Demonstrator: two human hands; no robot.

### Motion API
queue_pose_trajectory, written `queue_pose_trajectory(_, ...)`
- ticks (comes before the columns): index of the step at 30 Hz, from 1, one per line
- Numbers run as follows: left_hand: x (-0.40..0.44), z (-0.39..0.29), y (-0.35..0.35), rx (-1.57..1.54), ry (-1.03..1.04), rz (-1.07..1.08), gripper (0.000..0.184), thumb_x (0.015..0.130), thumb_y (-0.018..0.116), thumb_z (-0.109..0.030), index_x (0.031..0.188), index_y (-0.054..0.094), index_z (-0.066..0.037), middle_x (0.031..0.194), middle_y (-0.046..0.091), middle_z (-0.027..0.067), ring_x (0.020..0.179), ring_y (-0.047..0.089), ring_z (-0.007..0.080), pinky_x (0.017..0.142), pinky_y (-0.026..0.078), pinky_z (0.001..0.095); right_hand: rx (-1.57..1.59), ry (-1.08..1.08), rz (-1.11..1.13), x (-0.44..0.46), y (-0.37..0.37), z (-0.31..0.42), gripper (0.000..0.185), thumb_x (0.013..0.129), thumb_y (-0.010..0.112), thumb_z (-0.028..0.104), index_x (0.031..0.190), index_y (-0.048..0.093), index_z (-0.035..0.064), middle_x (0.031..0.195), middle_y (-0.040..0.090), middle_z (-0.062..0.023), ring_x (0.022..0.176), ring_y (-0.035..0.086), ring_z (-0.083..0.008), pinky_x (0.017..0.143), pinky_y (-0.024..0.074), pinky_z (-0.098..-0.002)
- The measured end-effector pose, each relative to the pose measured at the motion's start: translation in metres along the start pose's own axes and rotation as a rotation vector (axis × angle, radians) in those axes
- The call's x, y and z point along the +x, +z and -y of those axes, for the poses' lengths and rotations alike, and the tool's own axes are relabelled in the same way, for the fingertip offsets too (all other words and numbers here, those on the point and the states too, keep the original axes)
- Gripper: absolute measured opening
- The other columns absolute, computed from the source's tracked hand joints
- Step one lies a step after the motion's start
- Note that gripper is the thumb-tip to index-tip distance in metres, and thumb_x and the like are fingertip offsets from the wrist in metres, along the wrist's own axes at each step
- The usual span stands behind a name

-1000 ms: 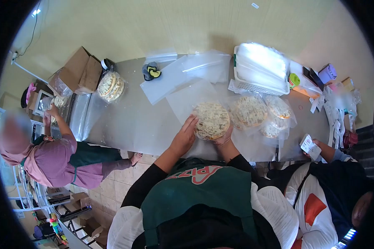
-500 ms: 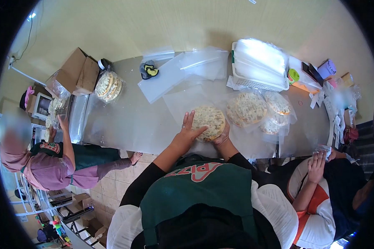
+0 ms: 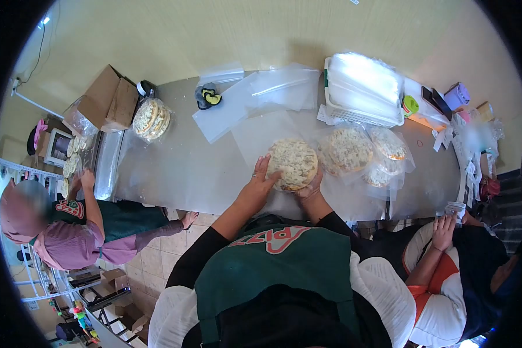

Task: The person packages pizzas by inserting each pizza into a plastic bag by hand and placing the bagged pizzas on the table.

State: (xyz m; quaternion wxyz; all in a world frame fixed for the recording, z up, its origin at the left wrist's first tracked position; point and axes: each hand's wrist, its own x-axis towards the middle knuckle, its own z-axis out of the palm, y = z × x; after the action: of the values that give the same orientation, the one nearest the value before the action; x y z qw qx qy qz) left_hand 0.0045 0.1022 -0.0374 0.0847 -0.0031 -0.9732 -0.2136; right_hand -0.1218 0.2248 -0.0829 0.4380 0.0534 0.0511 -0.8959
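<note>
A round pizza (image 3: 294,164), pale and crumbly on top, is held between my hands above the near part of the metal table. My left hand (image 3: 260,187) grips its left edge, thumb over the top. At the lower right edge, my right hand (image 3: 311,187) holds the pizza, with its fingers partly hidden. Clear plastic (image 3: 250,134) spreads behind the pizza's upper left; whether the pizza is inside it I cannot tell. To the right lie several bagged pizzas (image 3: 349,149), close to my right hand.
Loose plastic bags (image 3: 284,87) and a grey-yellow cloth (image 3: 207,96) lie at the back. A white basket (image 3: 365,120) holds stacked plastic. Bagged pizzas (image 3: 151,120) and a cardboard box (image 3: 113,101) are left. One co-worker (image 3: 78,232) stands left, another person (image 3: 446,272) sits right.
Both my hands have shifted the pizza slightly up and to the right, still gripping it. The left co-worker's hands have come lower and closer together.
</note>
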Motion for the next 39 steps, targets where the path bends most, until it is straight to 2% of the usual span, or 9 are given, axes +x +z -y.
queue_pose_trajectory(6,-0.002,-0.013,0.005,0.041,0.059,-0.215,0.058,0.072,0.044,0.010,0.128,0.028,0.014,0.138,0.022,0.0302,0.128,0.025,0.0465,0.103,0.032,0.0428,0.064,-0.042,0.087,0.008,0.006,-0.004,0.057,0.089,0.031,0.037,0.133,0.037,0.0029,0.133,0.041,-0.0207,0.120,0.043,-0.0374,0.099,0.0367,-0.0506)
queue_pose_trajectory(13,-0.003,-0.021,0.019,-0.186,0.033,-0.347,0.060,0.070,0.044,0.015,0.128,0.028,0.009,0.137,0.023,0.0294,0.129,0.025,0.0431,0.104,0.031,0.0427,0.108,-0.122,0.176,0.020,0.022,-0.004,0.056,0.089,0.033,0.037,0.133,0.037,0.0028,0.134,0.041,-0.0195,0.120,0.043,-0.0377,0.097,0.0373,-0.0538)
queue_pose_trajectory(15,-0.004,-0.013,0.035,-0.369,-0.028,-0.361,0.060,0.072,0.046,0.013,0.128,0.027,0.007,0.137,0.023,0.0290,0.129,0.024,0.0426,0.105,0.030,0.0422,0.098,-0.052,0.073,0.026,0.001,-0.007,0.053,0.089,0.033,0.033,0.133,0.037,0.0025,0.134,0.040,-0.0191,0.121,0.043,-0.0372,0.099,0.0360,-0.0529)
queue_pose_trajectory(21,-0.030,0.018,0.074,-0.291,-0.365,-0.249,0.064,0.070,0.051,0.009,0.128,0.025,0.005,0.138,0.021,0.0296,0.130,0.023,0.0433,0.107,0.022,0.0403,0.019,0.087,-0.125,0.029,-0.052,-0.025,0.048,0.089,0.034,0.021,0.132,0.038,0.0020,0.135,0.040,-0.0177,0.123,0.040,-0.0345,0.104,0.0306,-0.0502)
queue_pose_trajectory(24,-0.041,0.016,0.074,-0.390,-0.381,-0.291,0.066,0.066,0.047,0.011,0.129,0.025,0.007,0.136,0.023,0.0293,0.129,0.022,0.0450,0.109,0.020,0.0420,0.053,0.084,-0.115,0.023,-0.055,-0.033,0.047,0.088,0.035,0.018,0.132,0.038,0.0021,0.134,0.041,-0.0167,0.123,0.040,-0.0335,0.104,0.0303,-0.0493)
queue_pose_trajectory(31,-0.052,0.028,0.075,-0.529,-0.387,-0.323,0.069,0.070,0.050,0.012,0.131,0.018,0.006,0.138,0.019,0.0272,0.133,0.021,0.0378,0.110,0.018,0.0364,0.083,-0.048,-0.090,0.062,-0.058,-0.063,0.043,0.091,0.038,0.020,0.130,0.040,0.0031,0.131,0.045,-0.0150,0.119,0.045,-0.0320,0.101,0.0346,-0.0502)
queue_pose_trajectory(34,-0.052,0.036,0.069,-0.468,-0.460,-0.276,0.071,0.070,0.055,0.008,0.130,0.017,0.006,0.136,0.020,0.0271,0.132,0.022,0.0377,0.109,0.020,0.0371,-0.137,-0.160,-0.397,0.067,-0.052,-0.077,0.039,0.090,0.041,0.018,0.127,0.043,0.0031,0.125,0.050,-0.0128,0.114,0.049,-0.0307,0.095,0.0403,-0.0487)
queue_pose_trajectory(36,-0.058,0.038,0.059,-0.370,-0.499,-0.187,0.075,0.070,0.060,0.004,0.130,0.014,0.007,0.135,0.022,0.0262,0.131,0.022,0.0368,0.109,0.020,0.0378,-0.289,-0.127,-0.652,0.053,-0.046,-0.078,0.035,0.089,0.042,0.016,0.122,0.046,0.0030,0.116,0.053,-0.0116,0.106,0.053,-0.0296,0.087,0.0450,-0.0459)
queue_pose_trajectory(39,-0.059,0.035,0.051,-0.624,-0.599,-0.255,0.080,0.073,0.066,-0.006,0.130,0.010,0.003,0.127,0.032,0.0235,0.118,0.039,0.0324,0.098,0.037,0.0383,-0.473,-0.033,-0.846,0.020,-0.049,-0.073,0.030,0.087,0.044,0.014,0.114,0.047,0.0025,0.106,0.055,-0.0103,0.094,0.055,-0.0278,0.075,0.0476,-0.0414)
